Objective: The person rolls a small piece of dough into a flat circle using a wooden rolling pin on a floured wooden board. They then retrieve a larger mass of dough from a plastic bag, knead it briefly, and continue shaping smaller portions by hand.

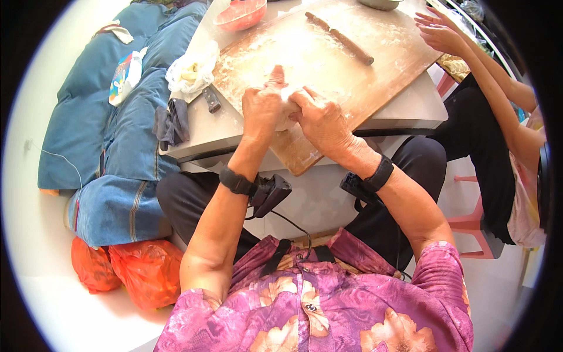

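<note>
Between my two hands is a pale piece of dough (pixel 286 110), held over the near corner of a floured wooden board (pixel 378 94). My left hand (pixel 264 105) grips its left side, thumb pointing away from me. Curled fingers of my right hand (pixel 319 116) hold its right side. Both hands hide much of the dough, and glare washes out the board beyond them. A wooden rolling pin (pixel 347 44) lies on the board, farther off to the right. Loose flour is scattered around it.
Left of the board are a plastic bag (pixel 193 70), a dark-handled tool (pixel 212 100) and a grey cloth (pixel 176 123). A red bowl (pixel 241 15) and a metal bowl (pixel 380 3) stand at the back. Another person's hands (pixel 440 33) are at the right, near a pink stool (pixel 473 224).
</note>
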